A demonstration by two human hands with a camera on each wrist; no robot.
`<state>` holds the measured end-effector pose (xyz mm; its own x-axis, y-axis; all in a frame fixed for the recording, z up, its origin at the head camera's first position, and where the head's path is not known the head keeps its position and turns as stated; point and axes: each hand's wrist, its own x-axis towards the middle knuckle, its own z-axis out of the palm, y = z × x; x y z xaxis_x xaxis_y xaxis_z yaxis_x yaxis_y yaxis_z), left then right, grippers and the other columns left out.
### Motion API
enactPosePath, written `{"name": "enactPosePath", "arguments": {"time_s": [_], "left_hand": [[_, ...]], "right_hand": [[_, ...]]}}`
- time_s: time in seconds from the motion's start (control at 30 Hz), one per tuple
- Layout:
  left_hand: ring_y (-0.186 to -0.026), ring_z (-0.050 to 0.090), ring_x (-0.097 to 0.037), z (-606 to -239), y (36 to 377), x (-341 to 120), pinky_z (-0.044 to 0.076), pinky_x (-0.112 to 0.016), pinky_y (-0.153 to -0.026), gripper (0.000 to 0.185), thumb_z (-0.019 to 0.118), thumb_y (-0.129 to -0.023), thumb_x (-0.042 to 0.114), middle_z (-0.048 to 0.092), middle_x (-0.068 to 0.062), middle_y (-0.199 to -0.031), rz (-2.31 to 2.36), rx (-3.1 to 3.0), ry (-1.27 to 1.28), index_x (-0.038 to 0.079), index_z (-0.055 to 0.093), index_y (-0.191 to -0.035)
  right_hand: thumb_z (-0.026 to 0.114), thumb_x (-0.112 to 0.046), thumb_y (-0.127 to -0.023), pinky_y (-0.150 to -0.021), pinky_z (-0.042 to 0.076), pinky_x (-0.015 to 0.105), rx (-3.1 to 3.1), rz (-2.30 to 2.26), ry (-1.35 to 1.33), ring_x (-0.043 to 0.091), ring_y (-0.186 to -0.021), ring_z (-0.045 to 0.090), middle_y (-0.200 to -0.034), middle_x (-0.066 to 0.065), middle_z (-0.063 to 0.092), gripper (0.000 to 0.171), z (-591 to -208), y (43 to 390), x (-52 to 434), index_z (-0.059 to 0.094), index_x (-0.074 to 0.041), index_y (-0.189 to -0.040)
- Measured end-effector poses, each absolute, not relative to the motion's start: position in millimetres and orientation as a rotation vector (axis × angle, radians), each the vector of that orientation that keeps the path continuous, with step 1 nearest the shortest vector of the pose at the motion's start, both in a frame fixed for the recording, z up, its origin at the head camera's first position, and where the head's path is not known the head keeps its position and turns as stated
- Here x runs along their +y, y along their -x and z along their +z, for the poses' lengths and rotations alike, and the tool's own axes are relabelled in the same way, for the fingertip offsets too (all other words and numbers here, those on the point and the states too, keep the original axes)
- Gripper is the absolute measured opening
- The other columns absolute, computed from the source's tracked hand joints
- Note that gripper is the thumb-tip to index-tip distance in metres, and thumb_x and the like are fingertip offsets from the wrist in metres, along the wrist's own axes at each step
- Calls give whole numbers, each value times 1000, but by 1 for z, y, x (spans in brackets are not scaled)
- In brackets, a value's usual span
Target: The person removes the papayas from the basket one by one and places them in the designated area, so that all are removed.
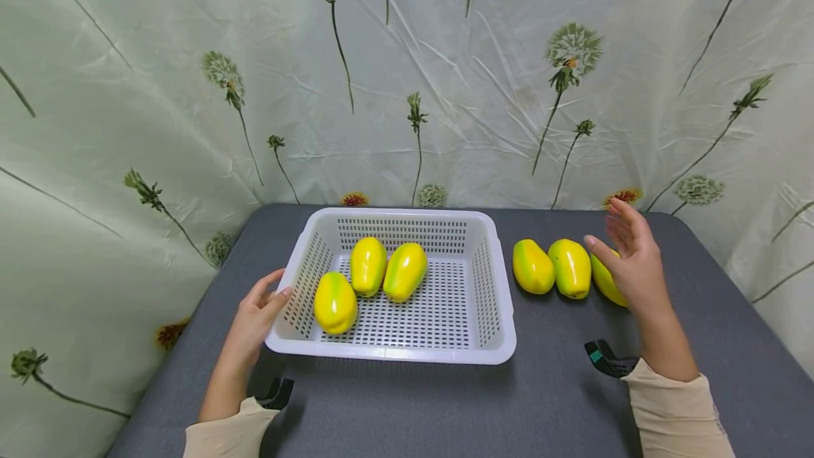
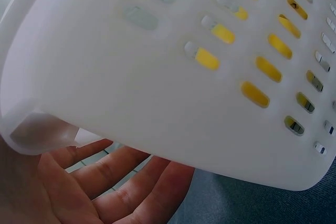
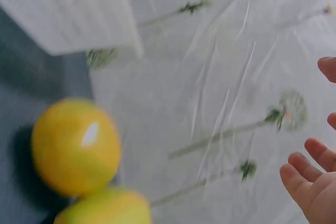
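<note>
A white perforated plastic basket [image 1: 407, 355] stands on the table with three glossy yellow-green fruits, shaped like papayas, inside: one at the front left [image 1: 335, 303], two behind it [image 1: 368, 266]. My left hand [image 1: 256, 316] holds the basket's left rim, thumb at the top edge; the left wrist view shows fingers [image 2: 126, 182] below the basket's edge. Right of the basket lie three more such fruits, a left one [image 1: 533, 267], a middle one [image 1: 569, 268] and a right one [image 1: 607, 280]. My right hand [image 1: 632, 260] is raised over the right fruit, partly hiding it, fingers spread and holding nothing.
Grey cloth covers the table [image 1: 445, 408]. Behind it hangs a pale curtain [image 1: 470, 90] with a dandelion print, also along both sides. Each wrist wears a black camera mount, one on the left [image 1: 277, 394] and one on the right [image 1: 609, 359].
</note>
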<state>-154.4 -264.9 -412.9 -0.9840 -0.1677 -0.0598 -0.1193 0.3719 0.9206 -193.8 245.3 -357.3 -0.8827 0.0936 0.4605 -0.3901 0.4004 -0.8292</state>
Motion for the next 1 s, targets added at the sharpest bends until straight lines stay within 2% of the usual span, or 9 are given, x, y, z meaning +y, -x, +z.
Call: {"name": "enactPosePath", "arguments": {"time_s": [0.2,0.37,0.5,0.73,0.83,1.0], "left_hand": [[-95,57,-37,-413,155,-265,51,-42,-66,57,51,-91,36,49,-27,-119,-1712,-2565,-273,12,31,-138],[-95,57,-38,-413,155,-265,51,-42,-66,56,51,-91,35,49,-27,-119,-1729,-2561,-256,12,31,-138],[-94,57,-38,-413,155,-265,51,-42,-66,56,51,-91,34,49,-27,-119,-1723,-2562,-256,11,31,-138],[-95,57,-38,-413,153,-264,51,-44,-68,56,51,-91,35,50,-27,-118,-1718,-2566,-257,12,31,-138],[-95,57,-37,-413,153,-264,51,-44,-68,55,52,-91,34,50,-27,-117,-1711,-2564,-259,12,32,-138],[-93,58,-36,-413,154,-264,51,-43,-68,54,52,-91,33,51,-27,-116,-1707,-2561,-254,12,33,-137]], "right_hand": [[60,0,-84,-97,29,19,-2246,1515,-457,24,-120,35,-134,12,33,64,-335,203,211,29,-10,-139],[62,-2,-83,-98,30,27,-2254,1577,-587,23,-120,36,-134,11,34,64,-326,216,185,30,-9,-139],[62,-1,-83,-99,30,38,-2273,1597,-702,27,-119,36,-135,13,33,64,-323,226,162,30,-7,-138],[60,4,-83,-98,27,49,-2378,1609,-856,38,-119,33,-136,24,29,62,-306,226,119,27,7,-135],[60,1,-83,-99,26,49,-2433,1609,-902,37,-119,33,-135,24,29,62,-306,229,105,27,6,-135],[63,-8,-84,-98,28,47,-2528,1588,-969,33,-118,36,-135,18,32,64,-323,248,90,29,-1,-137]]}}
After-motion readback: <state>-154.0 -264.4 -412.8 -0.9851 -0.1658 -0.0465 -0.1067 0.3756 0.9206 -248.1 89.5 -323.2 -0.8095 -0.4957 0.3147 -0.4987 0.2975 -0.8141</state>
